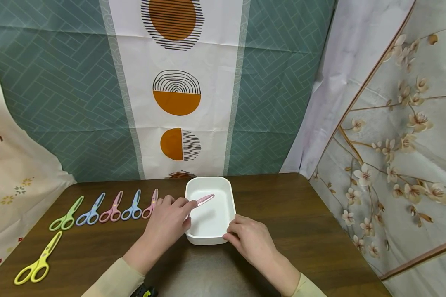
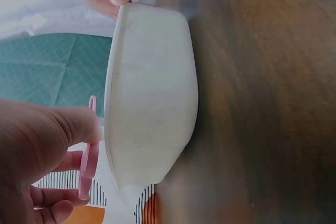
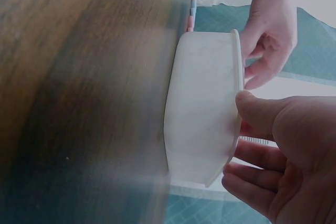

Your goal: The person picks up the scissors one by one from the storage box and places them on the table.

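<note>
My left hand (image 1: 168,218) pinches pink scissors (image 1: 205,200) above a white rectangular container (image 1: 208,240). The blades point to the right over the container, while the fingers cover most of the handles in the head view. In the left wrist view, the pink handle (image 2: 89,161) shows between the thumb and fingers, beside the rim. My right hand (image 1: 253,240) holds the container's right rim near the front corner. The right wrist view shows its thumb (image 3: 251,109) on the rim and the other fingers on the far side.
Left of the container lies a row of scissors: green (image 1: 67,214), blue (image 1: 92,210), pink (image 1: 113,208), blue (image 1: 134,206) and pink (image 1: 153,202). Yellow scissors (image 1: 41,260) lie nearer the front left of the dark wooden table (image 1: 282,206). A patterned curtain (image 1: 275,103) hangs behind.
</note>
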Demonstrator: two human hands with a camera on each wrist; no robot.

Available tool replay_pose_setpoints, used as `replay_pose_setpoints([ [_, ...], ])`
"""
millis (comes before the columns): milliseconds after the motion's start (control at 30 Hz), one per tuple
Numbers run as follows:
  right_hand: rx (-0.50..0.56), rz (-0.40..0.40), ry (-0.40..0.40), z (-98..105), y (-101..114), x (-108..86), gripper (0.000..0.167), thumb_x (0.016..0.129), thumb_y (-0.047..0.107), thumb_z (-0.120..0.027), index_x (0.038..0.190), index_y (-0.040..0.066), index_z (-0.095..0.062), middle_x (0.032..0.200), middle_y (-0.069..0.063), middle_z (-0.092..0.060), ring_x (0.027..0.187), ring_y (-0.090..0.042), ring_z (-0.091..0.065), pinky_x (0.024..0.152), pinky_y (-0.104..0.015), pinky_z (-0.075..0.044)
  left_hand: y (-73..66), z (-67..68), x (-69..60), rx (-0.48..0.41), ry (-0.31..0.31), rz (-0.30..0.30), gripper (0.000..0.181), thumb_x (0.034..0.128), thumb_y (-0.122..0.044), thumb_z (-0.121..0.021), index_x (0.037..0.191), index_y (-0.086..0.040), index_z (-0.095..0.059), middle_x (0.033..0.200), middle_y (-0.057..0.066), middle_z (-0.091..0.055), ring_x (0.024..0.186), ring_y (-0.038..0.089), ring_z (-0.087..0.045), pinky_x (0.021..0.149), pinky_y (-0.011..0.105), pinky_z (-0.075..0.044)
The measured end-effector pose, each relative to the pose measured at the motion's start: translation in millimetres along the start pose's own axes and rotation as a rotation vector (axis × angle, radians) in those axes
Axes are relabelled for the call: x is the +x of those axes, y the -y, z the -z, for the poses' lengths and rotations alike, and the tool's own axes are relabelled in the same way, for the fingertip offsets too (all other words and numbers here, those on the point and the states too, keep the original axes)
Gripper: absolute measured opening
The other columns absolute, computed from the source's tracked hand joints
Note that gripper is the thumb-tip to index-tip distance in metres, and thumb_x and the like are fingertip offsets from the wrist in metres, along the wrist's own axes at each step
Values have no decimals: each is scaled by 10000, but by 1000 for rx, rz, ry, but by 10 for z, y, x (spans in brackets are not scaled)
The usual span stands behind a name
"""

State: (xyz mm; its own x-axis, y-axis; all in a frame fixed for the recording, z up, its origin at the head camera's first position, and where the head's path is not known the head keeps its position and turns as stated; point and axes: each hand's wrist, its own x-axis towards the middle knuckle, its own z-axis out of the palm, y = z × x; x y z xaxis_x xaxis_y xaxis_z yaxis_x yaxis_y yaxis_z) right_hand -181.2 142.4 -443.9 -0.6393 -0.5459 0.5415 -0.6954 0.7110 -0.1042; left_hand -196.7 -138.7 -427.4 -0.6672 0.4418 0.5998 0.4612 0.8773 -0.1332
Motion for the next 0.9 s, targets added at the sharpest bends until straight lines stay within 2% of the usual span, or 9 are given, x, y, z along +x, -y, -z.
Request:
replay_pose_setpoints([
  [233,3,-1,4,2,1,5,180,892,269,-941,837,209,-780,871,117,-659,754,-59,-599,629,-281,-528,23,39,-113,11,-37,27,397,802,-104,-913,1181,-153,-807,1058,83,-799,805,383,-630,681,508,-547],
  [400,1,-1,1,1,-4,5,179,887,264,-944,837,210,-781,864,120,-651,749,-60,-598,620,-281,-524,63,74,-174,9,-100,28,368,803,-81,-903,1154,-129,-806,1018,80,-794,760,381,-609,616,473,-499],
  [633,2,-3,5,-4,2,1,176,887,266,-943,841,209,-784,876,111,-667,759,-63,-610,630,-288,-536,132,123,-272,8,-145,37,407,767,-58,-902,1150,-125,-785,986,79,-782,743,397,-611,551,439,-415],
  [900,0,-1,-3,-4,2,-3,190,876,267,-950,829,213,-774,868,115,-667,754,-60,-607,625,-287,-533,217,195,-450,-11,-150,69,404,761,-48,-863,1146,-130,-773,993,75,-780,726,374,-591,591,483,-468],
])
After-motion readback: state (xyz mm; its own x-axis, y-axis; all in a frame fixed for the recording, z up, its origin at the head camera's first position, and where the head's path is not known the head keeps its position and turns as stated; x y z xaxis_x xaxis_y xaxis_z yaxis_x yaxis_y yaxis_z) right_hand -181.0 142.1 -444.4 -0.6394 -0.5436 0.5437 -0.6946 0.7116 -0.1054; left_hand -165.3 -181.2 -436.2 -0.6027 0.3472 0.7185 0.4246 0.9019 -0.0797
